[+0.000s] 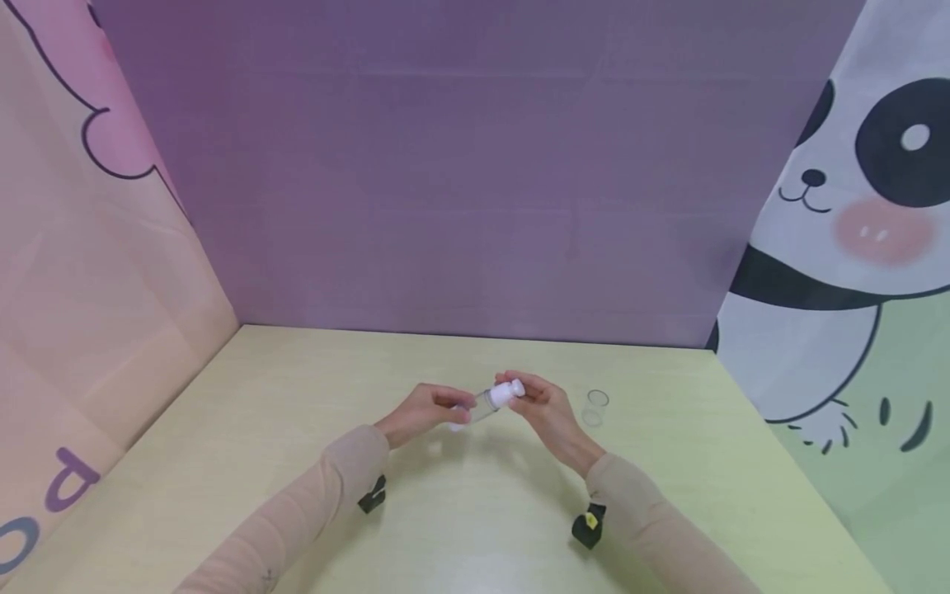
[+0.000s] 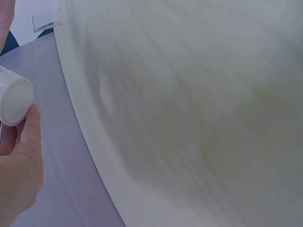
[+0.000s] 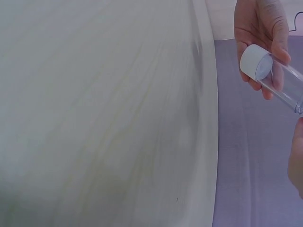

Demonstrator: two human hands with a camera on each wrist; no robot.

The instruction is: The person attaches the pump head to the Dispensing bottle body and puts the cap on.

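Both hands hold a slim clear bottle [image 1: 484, 406] above the table, tilted with its right end higher. My left hand [image 1: 425, 412] grips its white base end [image 2: 16, 101] between thumb and fingers. With fingers around the white stepped top [image 1: 502, 393], my right hand [image 1: 547, 414] holds the other end. In the right wrist view, the clear tube [image 3: 283, 85] runs from the white base in the left hand [image 3: 260, 38] towards the right hand [image 3: 296, 161] at the frame's edge. Most of the white top lies outside that view.
Two thin rings, a dark-edged one [image 1: 598, 398] and a pale one [image 1: 591, 417], lie on the pale wooden table [image 1: 297, 371] right of the right hand. Black wrist mounts [image 1: 589, 525] hang under the sleeves. A purple backdrop [image 1: 475, 181] and printed side panels enclose the table.
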